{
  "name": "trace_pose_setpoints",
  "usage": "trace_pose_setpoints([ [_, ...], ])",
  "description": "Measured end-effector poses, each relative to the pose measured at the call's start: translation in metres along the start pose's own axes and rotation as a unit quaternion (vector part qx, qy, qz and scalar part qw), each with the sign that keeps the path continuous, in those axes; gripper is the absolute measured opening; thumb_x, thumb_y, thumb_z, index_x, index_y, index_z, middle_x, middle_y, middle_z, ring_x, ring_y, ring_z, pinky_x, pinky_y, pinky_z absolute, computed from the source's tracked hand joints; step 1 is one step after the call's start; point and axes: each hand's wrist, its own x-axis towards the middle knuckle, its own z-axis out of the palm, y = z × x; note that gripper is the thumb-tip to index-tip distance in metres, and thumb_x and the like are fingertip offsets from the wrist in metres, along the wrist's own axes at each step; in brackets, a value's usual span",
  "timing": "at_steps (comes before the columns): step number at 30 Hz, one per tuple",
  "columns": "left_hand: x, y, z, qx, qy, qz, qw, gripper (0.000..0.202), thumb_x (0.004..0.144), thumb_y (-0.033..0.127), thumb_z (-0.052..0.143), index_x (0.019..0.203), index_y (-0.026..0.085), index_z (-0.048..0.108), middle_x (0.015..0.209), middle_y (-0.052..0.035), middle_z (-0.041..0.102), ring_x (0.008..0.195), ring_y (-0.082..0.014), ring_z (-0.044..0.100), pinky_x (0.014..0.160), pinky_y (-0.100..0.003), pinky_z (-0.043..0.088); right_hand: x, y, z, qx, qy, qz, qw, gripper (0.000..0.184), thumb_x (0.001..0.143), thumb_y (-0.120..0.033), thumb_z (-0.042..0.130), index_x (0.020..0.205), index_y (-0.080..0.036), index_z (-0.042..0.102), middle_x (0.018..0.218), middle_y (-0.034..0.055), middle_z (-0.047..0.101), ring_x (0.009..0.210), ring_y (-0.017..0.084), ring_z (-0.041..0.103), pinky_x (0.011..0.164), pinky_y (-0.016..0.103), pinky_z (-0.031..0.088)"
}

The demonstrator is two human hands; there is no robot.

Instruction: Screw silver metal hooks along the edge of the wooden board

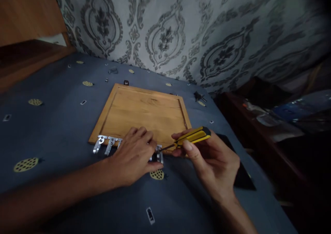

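Observation:
A wooden cabinet door (pixel 144 106) with a raised frame lies flat on the blue cloth. Several silver hinges (pixel 111 142) sit along its near edge, their arms sticking out toward me. My left hand (pixel 136 151) presses over that edge, its curled fingers and thumb around a hinge (pixel 159 154) at the right, which they partly hide. In my right hand (pixel 212 161) is a screwdriver (pixel 192 136) with a yellow and black handle, held between thumb and fingers. Its shaft slants down to the left, and the tip meets this same hinge; the screw itself is too small to make out.
A patterned cloth (pixel 165 37) hangs behind. Beyond the door lie a small black item (pixel 126 83) and dark pieces (pixel 199 96). A flat black object (pixel 244 175) is partly behind my right hand. Wooden furniture (pixel 31 13) stands left; plastic-wrapped things (pixel 297 108) lie right.

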Motion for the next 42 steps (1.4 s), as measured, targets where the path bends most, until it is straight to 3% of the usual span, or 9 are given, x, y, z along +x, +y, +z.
trace_pose_setpoints([
  [7, 0.001, 0.001, -0.002, -0.022, 0.003, -0.011, 1.000, 0.036, 0.083, 0.047, 0.083, 0.094, 0.013, 0.074, 0.098, -0.0085, 0.070, 0.101, -0.0289, 0.061, 0.088, -0.042, 0.048, 0.008, -0.001, -0.006, 0.052, -0.023, 0.047, 0.997, 0.017, 0.089, -0.034, 0.077, 0.102, -0.023, 0.077, 0.092, 0.0064, 0.083, 0.054, 0.015, 0.075, 0.054, 0.025, 0.066],
  [14, 0.002, 0.001, -0.002, -0.019, -0.014, -0.013, 1.000, 0.040, 0.084, 0.051, 0.081, 0.097, 0.014, 0.075, 0.099, -0.0084, 0.069, 0.102, -0.0293, 0.060, 0.088, -0.043, 0.048, 0.006, 0.012, -0.010, 0.085, -0.079, 0.071, 0.991, 0.016, 0.090, -0.035, 0.077, 0.102, -0.024, 0.079, 0.092, 0.0058, 0.082, 0.063, 0.016, 0.077, 0.060, 0.025, 0.067],
  [18, 0.001, 0.000, -0.001, -0.004, -0.018, -0.007, 1.000, 0.042, 0.087, 0.053, 0.078, 0.101, 0.014, 0.075, 0.101, -0.0092, 0.068, 0.104, -0.0293, 0.059, 0.090, -0.042, 0.045, 0.006, 0.005, -0.007, 0.064, -0.054, 0.064, 0.994, 0.017, 0.087, -0.037, 0.080, 0.097, -0.024, 0.079, 0.081, 0.0021, 0.078, 0.051, 0.012, 0.070, 0.051, 0.023, 0.062],
  [21, 0.000, -0.001, 0.000, 0.015, -0.007, -0.001, 1.000, 0.043, 0.088, 0.054, 0.076, 0.101, 0.014, 0.075, 0.100, -0.0094, 0.068, 0.104, -0.0289, 0.058, 0.090, -0.041, 0.044, 0.006, -0.002, -0.003, 0.065, -0.029, 0.073, 0.995, 0.018, 0.082, -0.037, 0.085, 0.090, -0.024, 0.076, 0.095, 0.0031, 0.081, 0.048, 0.010, 0.066, 0.047, 0.024, 0.060],
  [26, 0.000, -0.004, 0.003, 0.023, -0.009, 0.007, 1.000, 0.041, 0.088, 0.053, 0.076, 0.099, 0.014, 0.076, 0.099, -0.0093, 0.068, 0.103, -0.0289, 0.057, 0.089, -0.040, 0.042, 0.006, -0.002, 0.001, 0.098, -0.020, 0.078, 0.992, 0.015, 0.080, -0.032, 0.087, 0.082, -0.024, 0.075, 0.087, 0.0001, 0.080, 0.050, 0.010, 0.068, 0.048, 0.022, 0.059],
  [32, 0.000, -0.004, 0.002, 0.019, -0.011, 0.005, 1.000, 0.040, 0.089, 0.053, 0.076, 0.099, 0.014, 0.076, 0.099, -0.0101, 0.068, 0.106, -0.0298, 0.057, 0.090, -0.041, 0.042, 0.004, 0.003, -0.001, 0.116, -0.038, 0.068, 0.990, 0.026, 0.086, -0.034, 0.083, 0.112, -0.031, 0.077, 0.091, -0.0006, 0.082, 0.055, 0.012, 0.073, 0.055, 0.025, 0.063],
  [38, 0.001, -0.003, 0.001, 0.013, -0.026, 0.000, 1.000, 0.041, 0.090, 0.053, 0.074, 0.101, 0.014, 0.076, 0.101, -0.0102, 0.067, 0.106, -0.0294, 0.056, 0.090, -0.041, 0.042, 0.002, 0.000, 0.000, 0.071, -0.021, 0.052, 0.996, 0.008, 0.083, -0.028, 0.085, 0.090, -0.026, 0.080, 0.090, 0.0001, 0.082, 0.049, 0.009, 0.068, 0.047, 0.022, 0.058],
  [42, 0.001, -0.003, 0.003, 0.014, -0.013, 0.004, 1.000, 0.042, 0.090, 0.055, 0.074, 0.102, 0.014, 0.076, 0.102, -0.0101, 0.067, 0.106, -0.0291, 0.056, 0.090, -0.040, 0.041, 0.003, -0.004, 0.002, 0.084, -0.014, 0.061, 0.995, 0.011, 0.080, -0.027, 0.087, 0.084, -0.024, 0.078, 0.091, 0.0010, 0.081, 0.046, 0.009, 0.065, 0.046, 0.024, 0.059],
])
